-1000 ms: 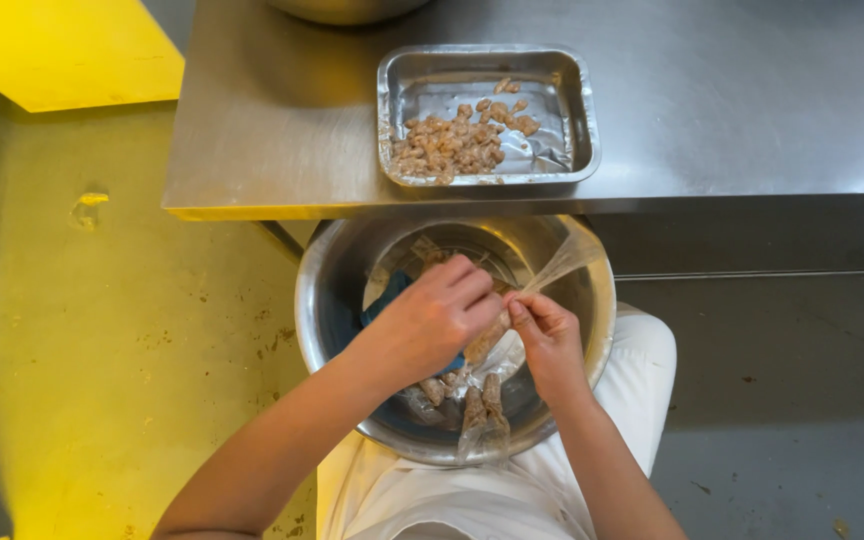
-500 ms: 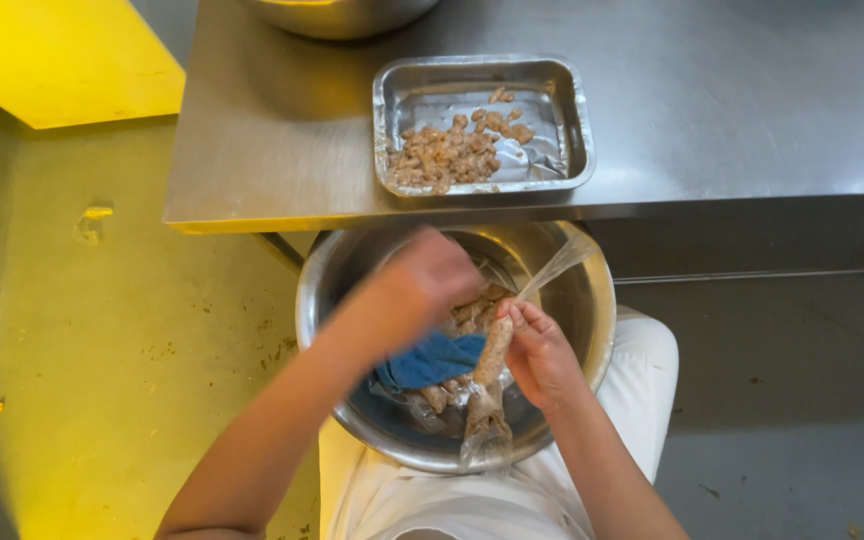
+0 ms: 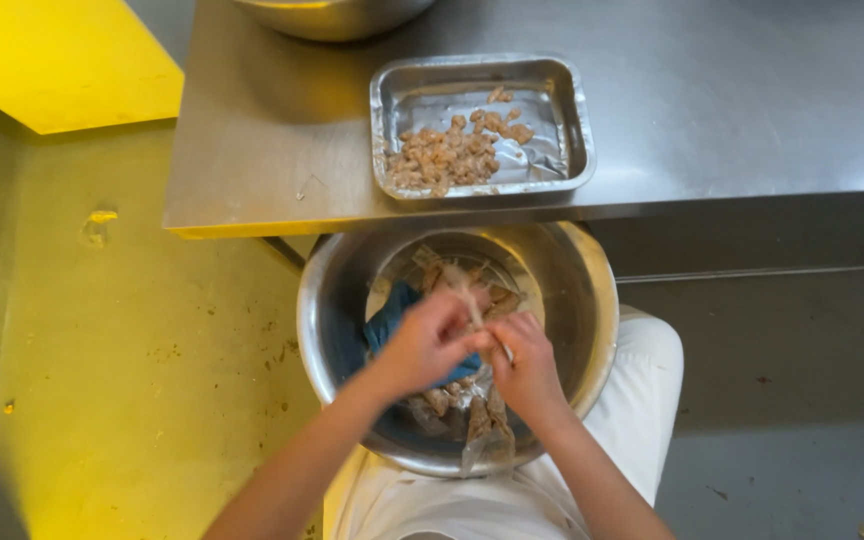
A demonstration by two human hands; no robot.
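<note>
Back from its reach, the left hand point(image 3: 427, 345) meets the right hand point(image 3: 524, 365) over the round steel bowl point(image 3: 592, 300), both pinching a clear plastic wrapper point(image 3: 472, 300); peeling slowly over the bowl should catch scraps.

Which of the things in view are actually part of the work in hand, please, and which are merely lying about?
In use:
left hand and right hand, pinching a clear plastic bag of brown pieces
large steel bowl on the lap
foil tray of brown pieces

Lying about:
second steel bowl, far table edge
blue cloth in the bowl
</note>
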